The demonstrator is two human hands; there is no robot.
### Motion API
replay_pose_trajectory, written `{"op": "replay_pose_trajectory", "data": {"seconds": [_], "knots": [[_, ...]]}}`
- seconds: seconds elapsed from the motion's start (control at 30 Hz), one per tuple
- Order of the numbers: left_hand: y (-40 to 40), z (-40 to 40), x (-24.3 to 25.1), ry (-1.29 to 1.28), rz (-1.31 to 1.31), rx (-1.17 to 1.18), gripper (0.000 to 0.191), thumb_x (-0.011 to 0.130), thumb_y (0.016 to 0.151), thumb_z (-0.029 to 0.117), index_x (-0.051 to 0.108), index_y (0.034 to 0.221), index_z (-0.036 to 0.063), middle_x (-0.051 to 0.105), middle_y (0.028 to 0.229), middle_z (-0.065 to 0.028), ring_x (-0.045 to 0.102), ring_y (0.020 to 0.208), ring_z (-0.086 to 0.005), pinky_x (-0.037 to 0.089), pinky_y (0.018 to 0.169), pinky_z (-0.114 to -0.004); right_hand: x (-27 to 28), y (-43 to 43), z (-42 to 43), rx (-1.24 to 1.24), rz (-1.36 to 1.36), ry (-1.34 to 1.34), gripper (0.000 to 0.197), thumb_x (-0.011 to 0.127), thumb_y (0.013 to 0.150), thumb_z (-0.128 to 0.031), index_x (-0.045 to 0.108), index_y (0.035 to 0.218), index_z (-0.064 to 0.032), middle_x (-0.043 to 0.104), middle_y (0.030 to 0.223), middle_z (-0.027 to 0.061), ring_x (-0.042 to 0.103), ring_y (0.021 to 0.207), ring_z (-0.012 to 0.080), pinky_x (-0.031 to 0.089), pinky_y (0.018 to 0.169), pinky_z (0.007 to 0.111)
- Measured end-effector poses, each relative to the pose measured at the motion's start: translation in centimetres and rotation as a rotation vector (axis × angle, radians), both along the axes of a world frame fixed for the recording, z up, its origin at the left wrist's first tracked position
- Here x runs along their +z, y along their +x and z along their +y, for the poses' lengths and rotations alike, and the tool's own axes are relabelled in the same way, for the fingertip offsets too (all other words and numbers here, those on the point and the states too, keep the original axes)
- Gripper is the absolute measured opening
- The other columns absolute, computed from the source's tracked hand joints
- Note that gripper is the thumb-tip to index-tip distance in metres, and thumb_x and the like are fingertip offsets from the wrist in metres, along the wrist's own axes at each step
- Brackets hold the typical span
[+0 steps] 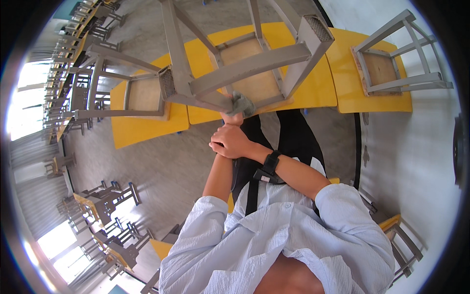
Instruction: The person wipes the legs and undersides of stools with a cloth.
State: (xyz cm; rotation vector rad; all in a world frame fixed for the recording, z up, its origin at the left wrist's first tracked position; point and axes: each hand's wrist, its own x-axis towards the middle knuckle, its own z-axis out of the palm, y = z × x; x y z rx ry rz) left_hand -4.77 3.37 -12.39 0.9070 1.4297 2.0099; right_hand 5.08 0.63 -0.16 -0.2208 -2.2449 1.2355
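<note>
My left hand [232,118] holds a grey-green cloth [242,104] against the lower side of an upturned stool [253,68]. The cloth hides most of its fingers. Crossing over from the right, my right hand [232,141] is clasped around my left wrist, with its fingers curled. The stool has a grey frame and a bare wooden seat underside [251,66]. It rests seat-down on a yellow desktop [315,92], its legs rising towards me. A black strap with a small device [270,167] sits on my right forearm.
Upturned stools stand to the left [145,93] and right [382,70] on the adjoining yellow desktops. A white wall [396,147] runs along the right. Rows of desks and stools [84,88] fill the far left, beside curtained windows. Grey floor [158,161] lies left of me.
</note>
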Motion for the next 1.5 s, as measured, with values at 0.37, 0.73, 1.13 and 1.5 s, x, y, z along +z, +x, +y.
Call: {"op": "replay_pose_trajectory", "data": {"seconds": [0.37, 0.73, 1.13, 1.5], "knots": [[1.7, 0.7, 2.4, 0.115, 0.039, 0.114, 0.021, 0.069, 0.082, 0.008, 0.055, 0.098, 0.0039, 0.055, 0.085, -0.0024, 0.050, 0.078, -0.0141, 0.044, 0.071, -0.031, 0.1, 0.1, 0.4, 0.007, -0.004, 0.007, 0.021, 0.063, 0.084, -0.024, 0.066, 0.071, -0.0082, 0.065, 0.071, 0.0083, 0.062, 0.073, 0.0293, 0.047, 0.072, 0.043], [1.6, 0.9, 5.5, 0.122, 0.136, 0.130, 0.019, 0.070, 0.082, 0.009, 0.056, 0.094, 0.0036, 0.056, 0.079, -0.0015, 0.051, 0.074, -0.0128, 0.044, 0.066, -0.031, 0.0, -0.4, 0.2, 0.008, 0.041, 0.045, 0.021, 0.062, 0.086, -0.025, 0.066, 0.072, -0.0090, 0.065, 0.070, 0.0070, 0.062, 0.074, 0.0287, 0.046, 0.070, 0.042], [3.0, 0.2, 11.5, 0.040, 0.155, 0.057, 0.039, 0.068, 0.084, 0.006, 0.046, 0.117, 0.0032, 0.060, 0.093, -0.0048, 0.057, 0.080, -0.0137, 0.048, 0.070, -0.031, 2.8, 0.2, -0.3, 0.085, 0.029, 0.190, 0.024, 0.062, 0.086, -0.026, 0.066, 0.070, -0.0084, 0.065, 0.069, 0.0063, 0.061, 0.071, 0.0275, 0.046, 0.070, 0.041], [1.8, 1.8, 20.6, 0.108, 0.216, 0.258, 0.060, 0.069, 0.080, 0.003, 0.038, 0.132, 0.0037, 0.050, 0.117, -0.0089, 0.050, 0.104, -0.0184, 0.041, 0.093, -0.034, 9.6, 0.9, -0.7, -0.038, 0.316, 0.422, 0.016, 0.066, 0.081, -0.023, 0.063, 0.071, -0.0108, 0.058, 0.070, 0.0008, 0.057, 0.072, 0.0203, 0.044, 0.078, 0.036]]}}
